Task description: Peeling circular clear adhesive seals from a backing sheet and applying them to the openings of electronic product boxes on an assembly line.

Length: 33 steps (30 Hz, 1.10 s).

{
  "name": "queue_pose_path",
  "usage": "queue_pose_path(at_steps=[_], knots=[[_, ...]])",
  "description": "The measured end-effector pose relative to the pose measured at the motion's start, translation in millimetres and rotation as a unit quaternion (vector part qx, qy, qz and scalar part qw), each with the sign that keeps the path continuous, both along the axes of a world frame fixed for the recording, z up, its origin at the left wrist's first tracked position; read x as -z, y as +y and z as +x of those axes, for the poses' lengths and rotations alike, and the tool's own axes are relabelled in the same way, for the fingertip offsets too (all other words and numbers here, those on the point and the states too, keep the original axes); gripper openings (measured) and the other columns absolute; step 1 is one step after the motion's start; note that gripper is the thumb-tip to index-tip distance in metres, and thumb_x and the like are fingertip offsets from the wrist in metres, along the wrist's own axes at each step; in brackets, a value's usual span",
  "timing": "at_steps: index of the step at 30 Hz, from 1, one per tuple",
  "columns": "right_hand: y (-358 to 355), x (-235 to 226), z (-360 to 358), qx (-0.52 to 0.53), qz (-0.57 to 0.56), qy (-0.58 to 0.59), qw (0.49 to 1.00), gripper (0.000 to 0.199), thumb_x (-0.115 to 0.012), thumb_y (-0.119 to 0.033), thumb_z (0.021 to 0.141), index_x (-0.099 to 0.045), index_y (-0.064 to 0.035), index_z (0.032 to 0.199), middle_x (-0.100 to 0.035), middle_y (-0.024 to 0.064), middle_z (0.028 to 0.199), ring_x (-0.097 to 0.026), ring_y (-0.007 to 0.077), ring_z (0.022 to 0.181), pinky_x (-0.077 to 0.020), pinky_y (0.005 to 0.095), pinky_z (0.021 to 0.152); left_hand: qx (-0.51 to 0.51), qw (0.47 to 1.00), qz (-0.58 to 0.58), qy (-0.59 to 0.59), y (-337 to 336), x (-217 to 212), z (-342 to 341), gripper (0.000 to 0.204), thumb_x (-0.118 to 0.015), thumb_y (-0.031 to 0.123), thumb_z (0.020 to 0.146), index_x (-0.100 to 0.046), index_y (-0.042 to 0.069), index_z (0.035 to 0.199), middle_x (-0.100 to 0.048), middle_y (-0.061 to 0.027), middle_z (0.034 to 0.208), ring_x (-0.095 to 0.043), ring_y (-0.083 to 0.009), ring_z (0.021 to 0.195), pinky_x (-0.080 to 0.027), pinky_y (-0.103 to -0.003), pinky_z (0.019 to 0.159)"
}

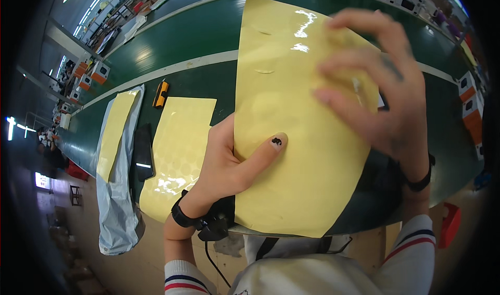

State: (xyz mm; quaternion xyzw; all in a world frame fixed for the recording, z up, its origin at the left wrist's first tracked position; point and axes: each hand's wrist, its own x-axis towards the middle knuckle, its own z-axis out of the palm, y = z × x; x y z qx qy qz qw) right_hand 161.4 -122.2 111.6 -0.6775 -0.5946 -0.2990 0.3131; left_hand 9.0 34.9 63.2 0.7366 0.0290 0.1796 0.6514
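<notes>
Two hands on my glossy, floppy sheet: left hand pinches its edge, right hand hovers open.

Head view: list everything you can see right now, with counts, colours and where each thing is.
Large sheet: 1, glossy yellow, held up in the middle, over the table.
Second sheet: 1, yellow with a faint round pattern, flat on the table left of the held one.
Third sheet: 1, yellow, lying on the grey bag.
Bag: 1, grey plastic, hanging over the table's near left edge.
Dark flat strip: 1, black, between bag and second sheet.
Knife: 1, orange and black, beyond the second sheet.
Table: 1, long, green with a white line.
Boxes: several, white and orange, far right and far left.
Left hand: grips the large sheet's left edge, thumb on front.
Right hand: fingers spread on the sheet's upper right.
</notes>
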Motion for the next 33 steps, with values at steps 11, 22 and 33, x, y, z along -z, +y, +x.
queue_pose_path(at_steps=[11,22,33], knots=[[-1,13,-20,-0.087,-0.07,0.101,0.989,0.021,-0.075,-0.008,0.064,-0.065,-0.0107,0.082,-0.068,0.0039,0.09,-0.063,0.0206,0.072,-0.035,0.0513,0.102,-0.025,0.99,0.129,-0.045,0,0,-2,0.027,-0.063,0.01,0.083,-0.06,-0.002,0.107,-0.068,-0.0088,0.085,-0.064,-0.0123,0.069,-0.049,-0.024,0.061],[-4,25,-32,-0.106,-0.004,0.021,0.994,0.025,-0.073,0.001,0.062,-0.062,-0.0063,0.083,-0.066,0.0055,0.089,-0.061,0.0203,0.066,-0.0523,0.0447,0.081,-0.075,0.94,0.314,-0.108,-9,-6,-6,0.024,-0.068,0.006,0.076,-0.066,0.001,0.099,-0.067,-0.006,0.071,-0.06,-0.0148,0.049,-0.044,-0.022,0.046],[-3,13,-19,-0.135,-0.047,0.128,0.981,0.025,-0.07,0.003,0.063,-0.061,-0.0042,0.085,-0.065,0.0077,0.086,-0.063,0.0258,0.072,-0.0544,0.0368,0.076,-0.079,0.959,0.253,-0.097,-9,-7,-6,0.022,-0.068,0.006,0.078,-0.066,0.0,0.099,-0.068,-0.0068,0.075,-0.062,-0.0124,0.053,-0.045,-0.022,0.049]])
